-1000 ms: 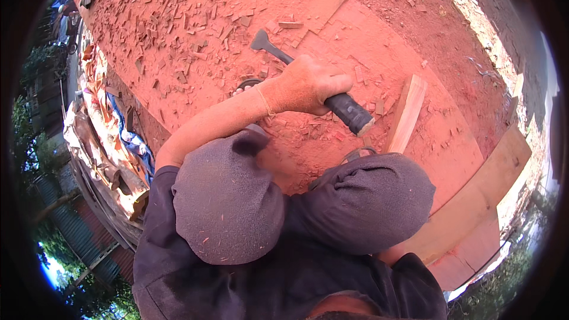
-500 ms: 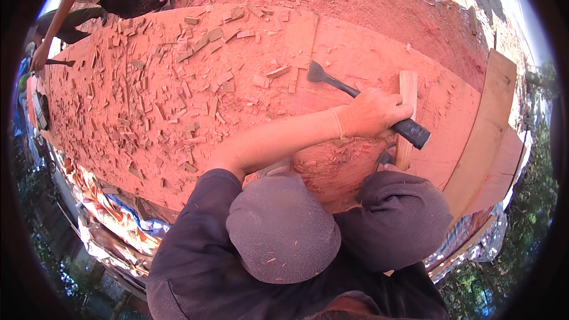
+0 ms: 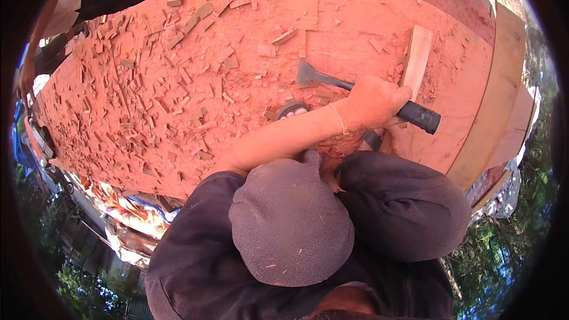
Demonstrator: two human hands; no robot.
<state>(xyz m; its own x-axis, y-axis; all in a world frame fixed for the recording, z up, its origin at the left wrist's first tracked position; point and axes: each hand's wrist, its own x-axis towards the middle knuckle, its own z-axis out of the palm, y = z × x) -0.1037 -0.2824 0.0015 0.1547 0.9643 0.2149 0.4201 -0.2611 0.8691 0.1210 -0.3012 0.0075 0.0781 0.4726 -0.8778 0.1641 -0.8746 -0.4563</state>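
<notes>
My left hand (image 3: pixel 376 102) is closed round a long chisel (image 3: pixel 332 81) with a dark, flared blade and a thick black handle. The blade points left, and the handle's butt sticks out on the right of my fist. Just beyond the fist lies a pale strip of wood (image 3: pixel 418 59). Its near end is hidden by the hand, so I cannot tell whether they touch. My right hand does not show; its arm is lost behind my bent right knee (image 3: pixel 409 207).
Wood chips (image 3: pixel 184 77) litter the left of the reddish board (image 3: pixel 355 12). My sandalled foot (image 3: pixel 290 110) shows beyond my left forearm. A long plank (image 3: pixel 495 95) lies at the right edge. Another person's dark-clothed leg (image 3: pixel 112 1) is at far left.
The whole view has shifted, so the board sits higher. The wood strip leans more to the right and its near end no longer shows beyond my fist. My left foot has come into sight.
</notes>
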